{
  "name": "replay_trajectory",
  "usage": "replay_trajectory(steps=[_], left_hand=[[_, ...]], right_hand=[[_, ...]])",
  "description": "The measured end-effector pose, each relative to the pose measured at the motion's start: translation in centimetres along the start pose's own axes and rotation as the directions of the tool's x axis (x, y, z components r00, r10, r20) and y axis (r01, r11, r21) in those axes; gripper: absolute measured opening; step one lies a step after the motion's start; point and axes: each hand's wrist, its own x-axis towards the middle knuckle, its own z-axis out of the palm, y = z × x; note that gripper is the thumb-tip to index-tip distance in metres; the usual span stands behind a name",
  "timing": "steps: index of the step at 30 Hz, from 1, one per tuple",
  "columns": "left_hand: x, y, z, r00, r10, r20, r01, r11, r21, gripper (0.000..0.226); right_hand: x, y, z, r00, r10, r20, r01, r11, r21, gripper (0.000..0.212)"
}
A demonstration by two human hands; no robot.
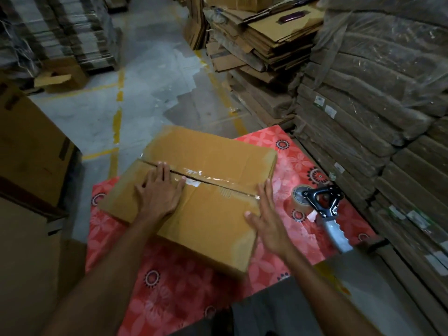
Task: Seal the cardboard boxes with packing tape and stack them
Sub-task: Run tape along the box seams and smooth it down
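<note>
Left hand (160,192) lay flat, grip wide, pressing box (208,224) top at tape (213,177) on seam. Right hand (265,214) flat, holding nothing, against right edge. Box sat on red mat (169,275), dispenser (320,202) near. Best: rub tape firmly along seam, over edge.

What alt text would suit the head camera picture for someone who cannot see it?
A person's left hand rests flat at the taped seam of a closed cardboard box, the right hand flat against its right edge. The box lies on a red floral mat; a tape dispenser lies beside it.
</note>
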Motion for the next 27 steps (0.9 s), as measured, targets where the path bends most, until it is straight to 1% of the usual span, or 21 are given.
replay_trajectory(steps=[2,3,5,6,8,9,10,11,12,13,14,15,16,17,18,19,20,22,24,26,27], left_hand=[[-3.9,0.0,0.2,0.995,-0.097,-0.009,0.097,0.995,0.010,0.078],[-5.9,0.1,0.3,0.990,-0.137,-0.018,0.138,0.990,0.025,0.078],[-9.4,0.8,0.4,0.983,-0.172,-0.065,0.177,0.982,0.073,0.079],[-10.6,1.4,0.4,0.983,-0.151,-0.100,0.161,0.982,0.098,0.078],[-11.4,3.1,0.5,0.989,0.011,-0.150,0.005,0.994,0.105,0.075],[-11.1,4.3,0.6,0.982,0.137,-0.131,-0.127,0.989,0.078,0.074],[-10.4,5.8,0.8,0.961,0.264,-0.080,-0.261,0.964,0.046,0.074],[-9.6,7.5,0.9,0.928,0.373,-0.020,-0.373,0.928,0.018,0.075],[-8.6,9.2,1.1,0.890,0.455,0.027,-0.455,0.890,-0.007,0.074],[-7.7,10.8,1.2,0.861,0.506,0.054,-0.506,0.862,-0.022,0.074],[-6.9,12.2,1.3,0.846,0.529,0.068,-0.528,0.849,-0.031,0.075],[-6.1,13.3,1.5,0.842,0.535,0.075,-0.534,0.845,-0.036,0.077],[-5.4,14.2,1.7,0.839,0.538,0.076,-0.537,0.843,-0.035,0.079],[-4.8,15.0,1.8,0.836,0.544,0.073,-0.543,0.839,-0.029,0.081],[-4.2,15.5,2.0,0.830,0.553,0.072,-0.552,0.833,-0.024,0.084],[-3.6,16.1,2.0,0.826,0.559,0.073,-0.559,0.829,-0.025,0.086],[-3.2,16.5,2.1,0.824,0.562,0.075,-0.562,0.827,-0.029,0.087],[-3.0,17.1,2.2,0.824,0.563,0.063,-0.562,0.826,-0.034,0.089],[-3.0,17.4,2.3,0.826,0.561,0.054,-0.559,0.828,-0.037,0.089],[-3.1,17.6,2.1,0.835,0.546,0.064,-0.544,0.838,-0.048,0.089],[-3.1,17.6,1.9,0.838,0.543,0.063,-0.539,0.840,-0.062,0.088]], right_hand=[[2.6,0.9,-3.2,0.990,-0.001,0.140,-0.001,1.000,0.011,0.077],[4.1,1.0,-4.6,0.986,0.004,0.166,0.005,0.999,-0.052,0.074],[6.9,0.5,-6.4,0.991,0.041,0.125,-0.015,0.980,-0.201,0.066],[7.9,0.1,-6.7,0.994,0.050,0.097,-0.021,0.962,-0.272,0.060],[8.7,-0.8,-6.3,0.996,0.031,0.088,0.007,0.914,-0.405,0.047],[8.6,-1.0,-6.1,0.995,0.017,0.094,0.023,0.915,-0.404,0.043],[8.2,-1.1,-6.1,0.996,0.012,0.086,0.017,0.944,-0.329,0.040],[7.7,-0.6,-6.5,0.998,0.039,0.042,-0.029,0.977,-0.212,0.037],[6.9,0.2,-7.1,0.995,0.081,-0.049,-0.087,0.989,-0.119,0.033],[6.2,1.5,-8.0,0.967,0.146,-0.208,-0.170,0.980,-0.104,0.030],[5.3,3.1,-9.2,0.893,0.221,-0.392,-0.294,0.946,-0.138,0.031],[4.0,5.2,-10.4,0.792,0.274,-0.546,-0.436,0.879,-0.192,0.036],[2.6,7.4,-11.6,0.705,0.300,-0.643,-0.567,0.783,-0.256,0.042],[1.3,9.6,-12.4,0.653,0.337,-0.678,-0.668,0.678,-0.306,0.052],[0.0,11.5,-13.0,0.632,0.401,-0.663,-0.734,0.583,-0.347,0.065],[-0.9,13.1,-13.4,0.634,0.472,-0.613,-0.761,0.521,-0.385,0.074],[-1.5,14.4,-13.3,0.649,0.533,-0.543,-0.759,0.500,-0.416,0.075],[-1.9,17.4,-12.9,0.687,0.578,-0.440,-0.726,0.526,-0.443,0.063],[-1.1,20.5,-12.7,0.697,0.602,-0.389,-0.709,0.500,-0.497,0.051],[0.4,23.8,-12.6,0.717,0.582,-0.384,-0.681,0.468,-0.563,0.041],[0.8,21.2,-12.6,0.727,0.548,-0.414,-0.676,0.461,-0.575,0.038]])
